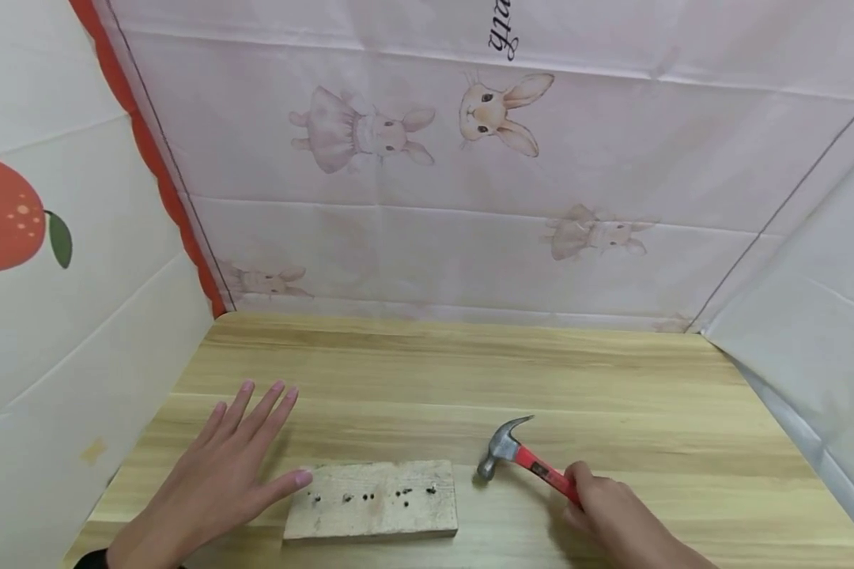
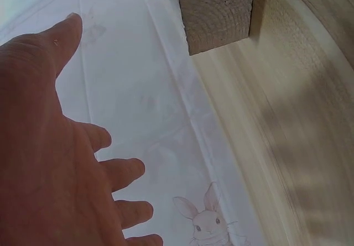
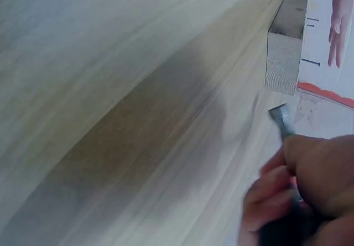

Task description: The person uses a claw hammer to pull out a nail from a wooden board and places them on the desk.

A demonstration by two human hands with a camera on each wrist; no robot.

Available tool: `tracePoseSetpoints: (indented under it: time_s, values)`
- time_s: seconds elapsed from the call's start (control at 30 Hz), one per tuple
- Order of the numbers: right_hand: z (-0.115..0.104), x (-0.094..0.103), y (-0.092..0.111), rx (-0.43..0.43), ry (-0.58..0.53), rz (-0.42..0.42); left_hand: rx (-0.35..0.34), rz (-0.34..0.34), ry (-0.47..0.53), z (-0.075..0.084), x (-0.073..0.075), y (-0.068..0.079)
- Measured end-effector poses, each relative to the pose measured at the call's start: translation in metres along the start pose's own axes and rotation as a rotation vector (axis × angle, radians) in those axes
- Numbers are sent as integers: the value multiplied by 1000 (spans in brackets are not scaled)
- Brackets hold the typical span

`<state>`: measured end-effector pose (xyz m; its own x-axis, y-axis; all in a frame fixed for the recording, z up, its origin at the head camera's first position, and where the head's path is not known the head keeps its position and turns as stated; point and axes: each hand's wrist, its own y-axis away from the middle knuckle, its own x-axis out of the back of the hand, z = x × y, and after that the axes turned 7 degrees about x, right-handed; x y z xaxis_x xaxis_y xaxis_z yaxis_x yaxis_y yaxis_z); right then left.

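A claw hammer (image 1: 502,447) with a steel head and a red and black handle is in my right hand (image 1: 608,506), whose fingers curl round the handle. Its head is to the right of a pale wooden block (image 1: 370,521). Dark holes dot the block's top, and a few nails (image 3: 311,63) stand up from it in the right wrist view. My left hand (image 1: 221,474) is spread with straight fingers left of the block and holds nothing. In the head view its thumb tip overlaps the block's left corner; the left wrist view shows the thumb apart from the block (image 2: 215,16).
The block lies on a wood-grain table (image 1: 413,371) near its front. A pale back sheet (image 1: 413,261) with printed rabbits borders the table's far edge. White side sheets (image 1: 100,332) stand at the left and right.
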<state>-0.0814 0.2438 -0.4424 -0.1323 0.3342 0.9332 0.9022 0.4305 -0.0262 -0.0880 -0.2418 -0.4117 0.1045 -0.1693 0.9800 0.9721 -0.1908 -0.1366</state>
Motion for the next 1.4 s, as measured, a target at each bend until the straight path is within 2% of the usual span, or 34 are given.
tracePoseSetpoints:
  time_s: [0.17, 0.27, 0.4, 0.63, 0.77, 1.03, 1.17, 1.4]
  values:
    - [-6, 12, -2, -74, 99, 40, -6, 5, -8, 1, 1, 0]
    - [-10, 20, -4, -91, 184, 47, -8, 7, -12, 2, 2, -1]
    - [-12, 29, -2, -14, 313, 135, -13, 10, -16, 4, 4, 1]
    - [-3, 40, 0, 199, 482, 430, -51, 52, 0, 8, 4, -1]
    - [-5, 44, -2, 260, 522, 541, -40, 36, 102, 15, 8, -4]
    - [-21, 54, -8, 363, 511, 657, -34, -20, 341, 34, 17, -12]
    - [-29, 54, -10, 405, 514, 689, -81, -49, 443, 43, 19, -15]
    - [-44, 52, -15, 411, 483, 687, -172, -99, 555, 54, 18, -20]
